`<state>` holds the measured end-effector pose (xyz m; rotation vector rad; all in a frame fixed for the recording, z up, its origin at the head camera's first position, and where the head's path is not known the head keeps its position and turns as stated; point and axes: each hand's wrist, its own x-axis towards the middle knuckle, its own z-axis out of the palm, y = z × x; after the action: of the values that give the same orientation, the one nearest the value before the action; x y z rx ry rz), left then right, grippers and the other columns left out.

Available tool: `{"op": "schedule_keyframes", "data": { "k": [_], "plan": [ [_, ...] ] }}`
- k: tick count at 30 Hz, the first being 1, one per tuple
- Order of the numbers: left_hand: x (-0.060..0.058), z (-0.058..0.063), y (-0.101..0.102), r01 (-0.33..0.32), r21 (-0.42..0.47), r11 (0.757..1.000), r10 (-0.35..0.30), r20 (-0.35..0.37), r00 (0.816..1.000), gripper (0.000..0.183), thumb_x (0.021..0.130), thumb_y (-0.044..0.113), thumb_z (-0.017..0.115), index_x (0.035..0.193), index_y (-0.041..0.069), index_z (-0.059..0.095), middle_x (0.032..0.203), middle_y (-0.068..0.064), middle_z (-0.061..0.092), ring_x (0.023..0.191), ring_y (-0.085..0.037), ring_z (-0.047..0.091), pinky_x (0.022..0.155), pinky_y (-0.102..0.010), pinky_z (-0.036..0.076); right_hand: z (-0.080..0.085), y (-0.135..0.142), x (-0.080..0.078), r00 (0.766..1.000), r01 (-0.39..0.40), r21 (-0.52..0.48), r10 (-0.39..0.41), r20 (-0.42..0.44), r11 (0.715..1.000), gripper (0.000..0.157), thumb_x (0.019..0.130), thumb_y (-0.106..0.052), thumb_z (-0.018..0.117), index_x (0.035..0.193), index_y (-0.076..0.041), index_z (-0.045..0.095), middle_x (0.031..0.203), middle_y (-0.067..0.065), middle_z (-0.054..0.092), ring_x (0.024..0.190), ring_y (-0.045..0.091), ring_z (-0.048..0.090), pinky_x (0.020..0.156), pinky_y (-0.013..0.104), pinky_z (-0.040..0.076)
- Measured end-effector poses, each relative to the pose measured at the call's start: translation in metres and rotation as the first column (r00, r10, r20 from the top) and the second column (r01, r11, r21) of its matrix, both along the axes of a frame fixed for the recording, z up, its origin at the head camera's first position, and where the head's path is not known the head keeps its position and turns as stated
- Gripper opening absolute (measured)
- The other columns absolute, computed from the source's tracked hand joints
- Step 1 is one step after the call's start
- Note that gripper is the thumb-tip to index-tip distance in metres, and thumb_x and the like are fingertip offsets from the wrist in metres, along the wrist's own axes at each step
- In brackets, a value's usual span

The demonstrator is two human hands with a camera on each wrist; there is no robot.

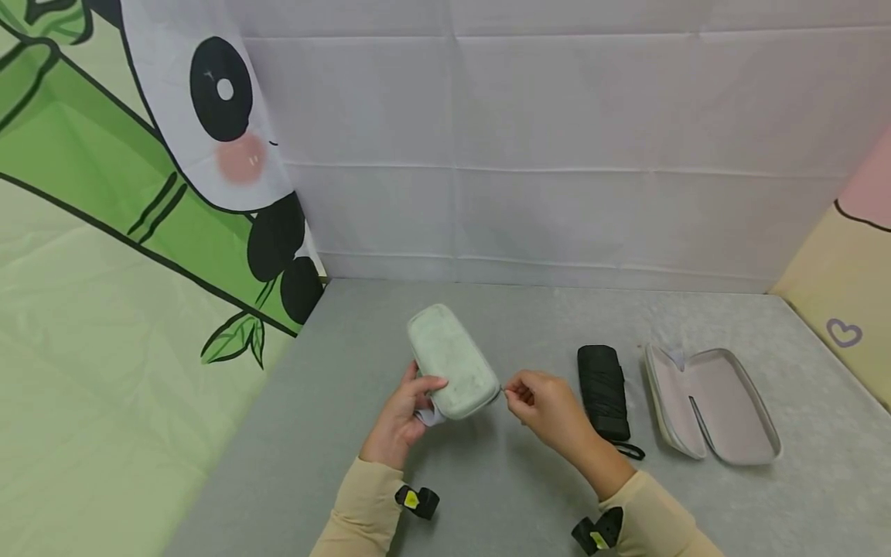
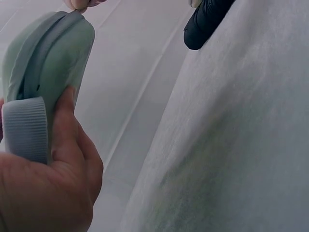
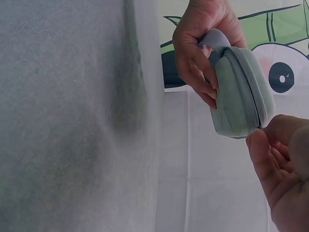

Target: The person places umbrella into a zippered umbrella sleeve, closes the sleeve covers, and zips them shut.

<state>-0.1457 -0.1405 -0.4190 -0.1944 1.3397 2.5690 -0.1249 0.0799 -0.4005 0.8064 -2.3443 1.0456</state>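
Creased white cloth (image 1: 557, 116) hung behind the grey tabletop (image 1: 313, 433), where an open hard case (image 1: 739, 402) and folded black umbrella (image 1: 602, 394) lay at three o'clock from the pale-green zip case (image 1: 452, 360), held just above the surface. The zip case looked light and stiff-shelled, best held by its long sides, clear of the zipper (image 3: 253, 96). At its eight o'clock the left hand (image 1: 404, 411) clasped it, thumb on top; at four, the right hand's (image 1: 553, 411) thumb and finger pinched together at the zipper's end, seemingly on the puller (image 1: 503, 389).
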Motion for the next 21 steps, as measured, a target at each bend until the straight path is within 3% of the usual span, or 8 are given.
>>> {"op": "schedule_keyframes", "data": {
  "k": [14,21],
  "plan": [
    [0.0001,-0.0008,0.0052,-0.021,0.033,0.999,0.02,0.03,0.999,0.078,0.083,-0.002,0.053,0.147,0.022,0.017,0.108,-0.008,0.055,0.09,-0.022,0.059,0.071,-0.034,0.046,-0.0009,-0.0001,-0.0009,1.0,0.003,0.005,-0.003,-0.03,1.0,0.017,0.074,0.008,0.069,0.076,-0.008,0.064,0.068,-0.005,0.058,0.058,0.004,0.053,0.052,0.019,0.045],
    [-0.0009,0.0008,0.0078,-0.041,0.06,0.997,0.04,0.018,0.999,0.072,0.084,-0.002,0.052,0.144,0.02,0.021,0.114,-0.009,0.05,0.094,-0.023,0.057,0.075,-0.035,0.046,-0.0016,-0.003,0.0008,0.996,-0.057,0.014,0.058,-0.068,0.998,0.014,0.075,0.008,0.067,0.077,-0.006,0.063,0.069,-0.003,0.059,0.058,0.004,0.053,0.053,0.019,0.046]
  ]
}}
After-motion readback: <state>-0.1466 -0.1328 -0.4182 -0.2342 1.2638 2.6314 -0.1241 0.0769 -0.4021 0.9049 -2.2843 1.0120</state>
